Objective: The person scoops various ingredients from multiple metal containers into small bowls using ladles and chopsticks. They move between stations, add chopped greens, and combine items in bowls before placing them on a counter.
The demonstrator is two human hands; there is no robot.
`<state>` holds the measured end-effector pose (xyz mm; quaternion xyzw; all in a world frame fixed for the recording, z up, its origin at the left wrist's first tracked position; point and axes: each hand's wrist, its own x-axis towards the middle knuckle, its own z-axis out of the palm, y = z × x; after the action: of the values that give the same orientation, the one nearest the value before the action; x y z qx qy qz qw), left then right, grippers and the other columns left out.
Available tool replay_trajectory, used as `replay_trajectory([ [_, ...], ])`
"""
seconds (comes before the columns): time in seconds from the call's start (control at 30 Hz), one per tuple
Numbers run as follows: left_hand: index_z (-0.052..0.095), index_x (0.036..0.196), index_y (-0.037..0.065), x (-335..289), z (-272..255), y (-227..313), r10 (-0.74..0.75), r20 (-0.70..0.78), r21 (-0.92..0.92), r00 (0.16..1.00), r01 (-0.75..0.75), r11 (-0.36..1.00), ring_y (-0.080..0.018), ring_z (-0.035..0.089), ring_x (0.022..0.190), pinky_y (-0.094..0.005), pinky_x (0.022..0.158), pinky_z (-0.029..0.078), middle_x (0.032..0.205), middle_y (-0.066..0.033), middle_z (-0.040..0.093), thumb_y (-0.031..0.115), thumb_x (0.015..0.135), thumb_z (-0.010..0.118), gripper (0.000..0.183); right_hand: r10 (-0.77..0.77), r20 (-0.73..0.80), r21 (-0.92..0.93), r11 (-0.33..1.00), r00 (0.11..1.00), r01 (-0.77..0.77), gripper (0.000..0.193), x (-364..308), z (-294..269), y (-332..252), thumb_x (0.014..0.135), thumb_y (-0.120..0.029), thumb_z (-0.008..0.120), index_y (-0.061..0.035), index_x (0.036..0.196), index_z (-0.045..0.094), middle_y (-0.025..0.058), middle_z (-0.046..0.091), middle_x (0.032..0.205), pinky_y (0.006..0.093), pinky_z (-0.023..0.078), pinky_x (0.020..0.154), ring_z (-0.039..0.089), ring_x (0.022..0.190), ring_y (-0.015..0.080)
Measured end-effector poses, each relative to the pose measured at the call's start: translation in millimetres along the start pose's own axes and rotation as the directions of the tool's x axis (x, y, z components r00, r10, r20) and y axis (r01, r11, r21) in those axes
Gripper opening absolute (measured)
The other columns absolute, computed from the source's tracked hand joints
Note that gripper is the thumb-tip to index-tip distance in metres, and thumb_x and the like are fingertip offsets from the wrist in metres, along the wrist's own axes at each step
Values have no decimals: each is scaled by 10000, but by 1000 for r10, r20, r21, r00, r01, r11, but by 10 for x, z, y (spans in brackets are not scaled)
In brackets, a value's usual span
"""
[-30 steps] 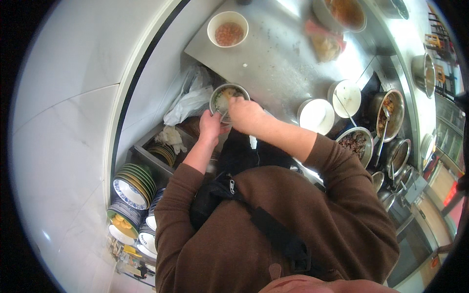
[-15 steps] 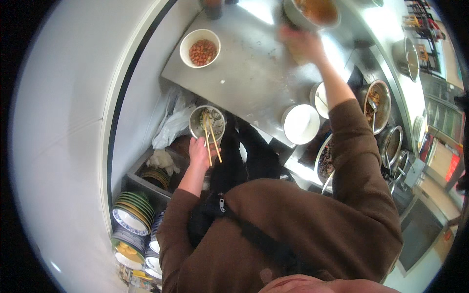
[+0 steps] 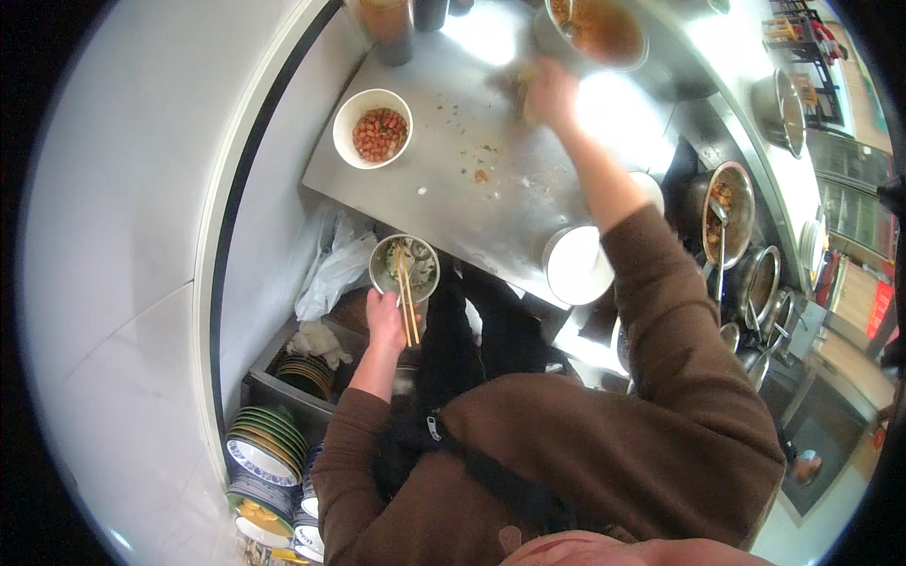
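Observation:
My left hand (image 3: 385, 324) is closed on a metal bowl (image 3: 376, 268) held below the table's near edge. Wooden chopsticks (image 3: 408, 307) lean out of it over my fingers, and food scraps with green bits lie inside. My right hand (image 3: 553, 94) reaches far across the steel table (image 3: 453, 151) and presses a yellowish cloth (image 3: 526, 91) to the surface, its fingers partly blurred. Just beyond that hand stands a large metal pot (image 3: 637, 58) of reddish-brown food. Small crumbs and green bits are scattered on the steel between my hands.
A white bowl of peanuts (image 3: 379, 138) stands on the table's left, with dark-bottomed jars (image 3: 389, 33) behind. White bowls (image 3: 578, 268) sit near my right forearm. Metal pots with ladles (image 3: 727, 212) line the right. Stacked plates (image 3: 269, 453) and a white plastic bag (image 3: 332, 274) are at left.
My right hand has moved left across the table with the cloth. The bowl and chopsticks in my left hand sit slightly lower in view, and the chopsticks now lie closer together.

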<state>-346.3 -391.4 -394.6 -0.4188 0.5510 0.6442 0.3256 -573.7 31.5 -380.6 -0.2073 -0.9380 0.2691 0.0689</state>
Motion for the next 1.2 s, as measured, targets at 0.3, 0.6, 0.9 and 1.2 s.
replay_trajectory([
  [0.3,481,1093,92,65,-78,-1,11,-113,110,994,1,994,-236,651,639,-335,426,481,920,-118,630,119,991,463,107,-319,155,-230,909,935,348,437,-656,519,-726,924,-139,541,-310,1314,642,105,630,1281,564,479,987,518,1274,373],
  [0.6,499,1098,74,174,-17,24,14,-93,171,996,2,985,-215,628,642,-323,461,493,913,-114,623,100,987,475,116,-438,105,-195,871,893,450,352,-129,546,-918,992,-104,501,-269,1225,707,113,678,1137,437,525,951,636,1105,331],
  [0.9,515,1112,55,172,208,11,60,-57,222,997,-46,974,-217,611,591,-337,417,471,887,-123,621,105,993,475,135,-493,219,-69,853,842,518,397,-1670,528,-923,875,-229,644,-312,1259,703,3,628,1218,561,435,950,483,1306,274],
  [1.2,527,1099,40,31,358,47,82,6,175,997,-82,981,-195,592,552,-330,393,448,819,-104,617,137,990,532,146,-620,451,70,742,642,667,468,-2679,196,-1250,857,-186,633,-232,1322,635,44,610,1206,545,484,922,471,1304,320],
])
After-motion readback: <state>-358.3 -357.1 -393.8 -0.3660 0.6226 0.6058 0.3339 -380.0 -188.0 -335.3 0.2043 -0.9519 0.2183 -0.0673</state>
